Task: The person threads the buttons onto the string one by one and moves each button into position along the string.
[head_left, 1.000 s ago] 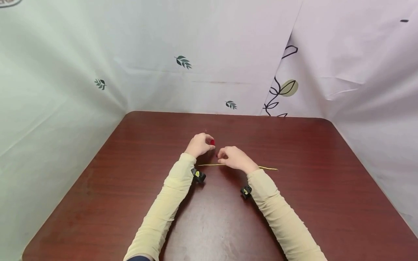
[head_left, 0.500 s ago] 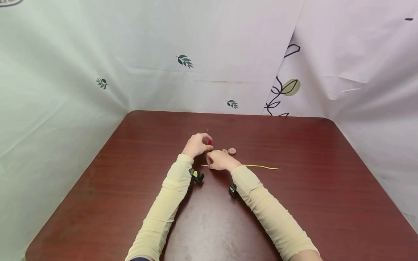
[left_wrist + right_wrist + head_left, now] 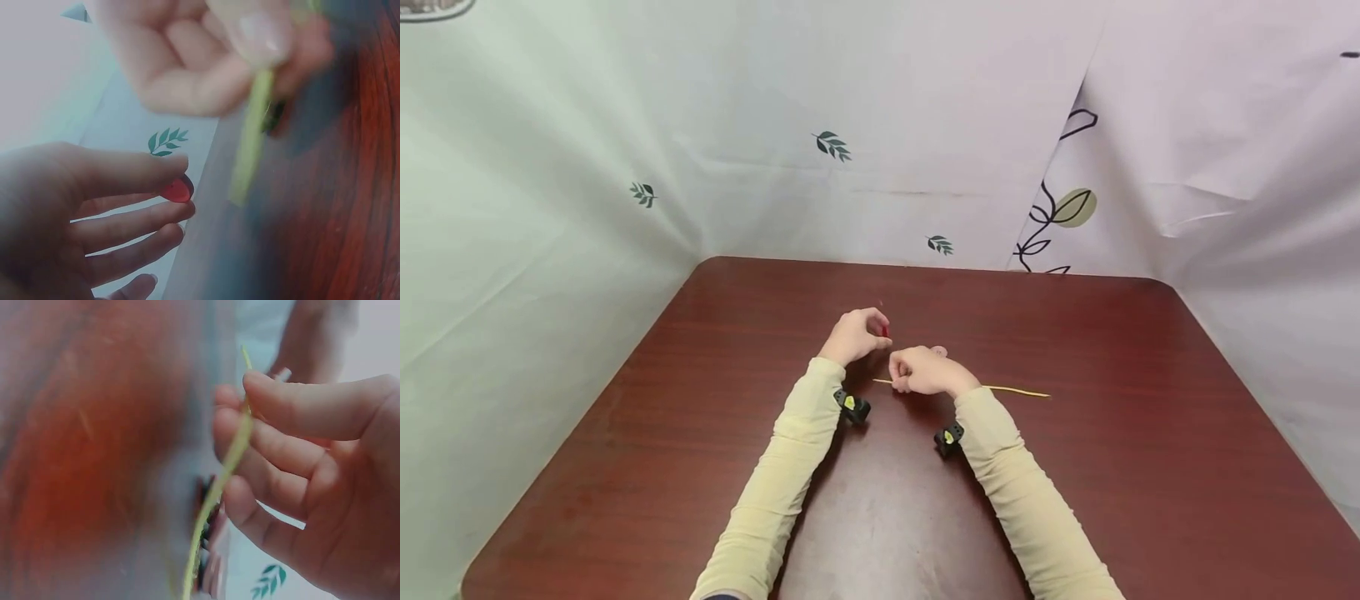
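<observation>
My left hand (image 3: 853, 335) pinches a red button (image 3: 178, 189) between thumb and fingers, a little above the table. To its right, my right hand (image 3: 921, 370) pinches a yellow cord (image 3: 234, 450) near one end. A short tip of the cord stands out past the thumb towards the left hand. The rest trails right under the hand, its far end (image 3: 1030, 392) showing beyond the wrist. In the left wrist view the cord's tip and the button are close but apart.
Behind the right hand lies a pinkish button (image 3: 939, 352), partly covered by that hand. Several stacked buttons (image 3: 214, 575) show in the right wrist view. The brown wooden table (image 3: 715, 367) meets white leaf-print cloth (image 3: 760, 200) at the back.
My right hand moved left from beside the buttons, took hold of the yellow cord, and then shifted slightly back right with it. The left hand keeps the red button in about the same place.
</observation>
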A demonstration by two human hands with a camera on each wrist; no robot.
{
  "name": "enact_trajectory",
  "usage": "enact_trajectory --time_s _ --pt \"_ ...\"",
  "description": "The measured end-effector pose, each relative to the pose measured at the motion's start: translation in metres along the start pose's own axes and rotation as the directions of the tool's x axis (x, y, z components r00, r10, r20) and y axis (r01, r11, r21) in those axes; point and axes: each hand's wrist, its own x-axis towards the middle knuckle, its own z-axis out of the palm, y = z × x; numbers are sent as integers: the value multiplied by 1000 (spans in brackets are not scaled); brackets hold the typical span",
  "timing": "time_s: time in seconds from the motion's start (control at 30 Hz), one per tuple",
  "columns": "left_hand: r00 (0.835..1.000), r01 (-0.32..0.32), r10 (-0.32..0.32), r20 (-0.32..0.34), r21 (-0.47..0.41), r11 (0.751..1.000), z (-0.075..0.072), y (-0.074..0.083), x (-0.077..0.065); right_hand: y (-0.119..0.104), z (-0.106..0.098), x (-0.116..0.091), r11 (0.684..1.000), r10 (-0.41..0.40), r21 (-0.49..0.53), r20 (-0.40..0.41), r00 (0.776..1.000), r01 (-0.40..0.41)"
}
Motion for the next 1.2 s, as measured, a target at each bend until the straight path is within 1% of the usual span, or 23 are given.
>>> enact_trajectory --time_s 0.07,0.17,0.23,0.37,0.47,0.6,0.73,0.83,0.97,1.2 --pt "1000 -12 12 0 -22 1000 1 1 0 4 -4 -5 996 20 86 -39 999 -17" --pt "1000 -29 30 8 -49 998 3 2 1 8 -10 -11 985 52 172 -96 994 -35" --pt "999 -37 39 14 -68 997 4 3 1 11 -15 -15 982 67 182 -135 989 -42" --pt "998 -51 53 20 -109 993 4 4 2 16 -22 -19 988 67 148 -224 972 -34" --pt "997 -61 66 37 -134 989 4 3 3 19 -24 -21 987 80 156 -265 961 -40" --pt "993 -80 94 75 -178 981 3 2 4 23 -26 -23 980 118 189 -290 950 -64" --pt "985 -114 141 95 -246 963 2 2 3 26 -27 -22 970 149 231 -305 941 -79" --pt "980 -130 166 108 -282 951 1 2 3 27 -29 -22 963 156 261 -316 936 -72" --pt "976 -133 177 127 -297 945 0 2 4 26 -29 -22 959 144 281 -335 931 -47" --pt "972 -135 184 147 -291 947 1 2 5 28 -27 -20 947 141 319 -313 939 -36"
